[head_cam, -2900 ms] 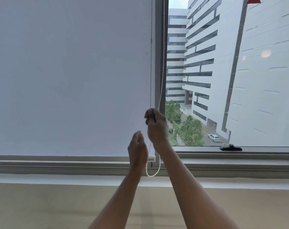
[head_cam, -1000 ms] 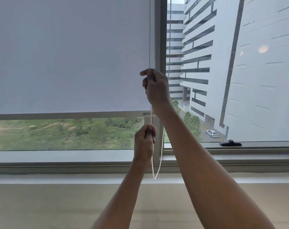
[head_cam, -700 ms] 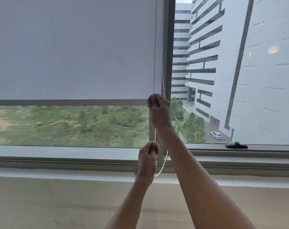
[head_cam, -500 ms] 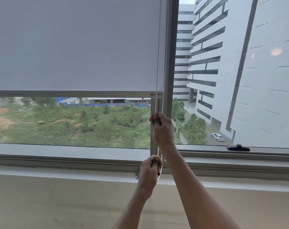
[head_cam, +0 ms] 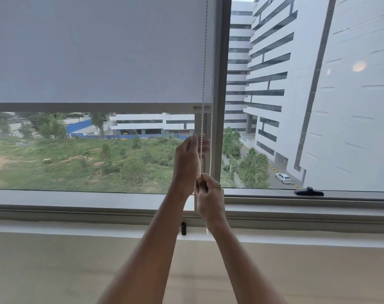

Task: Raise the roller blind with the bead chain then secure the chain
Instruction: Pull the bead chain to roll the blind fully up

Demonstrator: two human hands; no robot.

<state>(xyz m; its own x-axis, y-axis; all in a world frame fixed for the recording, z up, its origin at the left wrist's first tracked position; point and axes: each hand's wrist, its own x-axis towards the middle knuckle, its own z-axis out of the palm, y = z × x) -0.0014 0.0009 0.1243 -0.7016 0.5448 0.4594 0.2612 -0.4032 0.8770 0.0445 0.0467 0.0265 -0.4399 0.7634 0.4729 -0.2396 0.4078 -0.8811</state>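
- Beside the window mullion [head_cam: 220, 84], the bead chain [head_cam: 204, 62] hangs as two near-vertical strands, long axis running up and down, crossing the right edge of the roller blind [head_cam: 98, 51].
- Roller blind's bottom bar [head_cam: 87, 107] lies horizontal, well above the sill [head_cam: 76, 207].
- Right hand [head_cam: 209, 194], just left of the mullion, is pinched shut on the chain's left strand.
- Left hand [head_cam: 187, 159] is higher, blurred, fingers loosely curled by that strand; grip unclear.
- Below the mullion, a small black clip [head_cam: 183, 228] sits on the wall.

Right hand [head_cam: 209, 195] grips the bead chain [head_cam: 203, 84]; left hand [head_cam: 187, 163] blurred beside it.
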